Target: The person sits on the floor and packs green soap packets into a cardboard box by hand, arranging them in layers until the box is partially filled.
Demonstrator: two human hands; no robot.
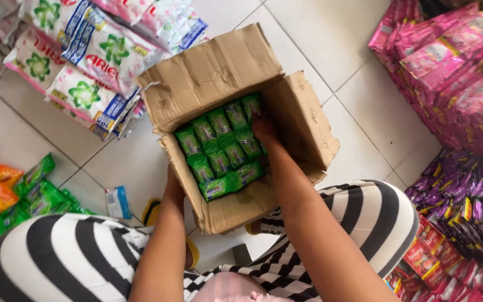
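Two hands are on an open cardboard box sitting on the white tiled floor, and honestly a fair bit is hard to read. The right hand reaches down into the box and lies on top of the green sachets near the far right corner; its fingers are tucked among the packs, so I can't tell how far the grip is closed or whether it has hold of one. The left hand is mostly hidden behind the near left wall of the box, seemingly pressed against the outside of it, and the grip there can't be made out either. The sachets fill the box in neat rows, with a couple lying crosswise along the near side. Striped black and white trousers cover both knees at the bottom of the view, and something yellow peeks out under the left arm, too covered to identify. A small white and blue packet lies on the tiles beside the left knee. All round are heaps of goods, all cut off by the frame edges: white bags with green and blue print at the upper left, orange and green packs at the left, pink pouches at the upper right, and purple and red ones at the lower right.
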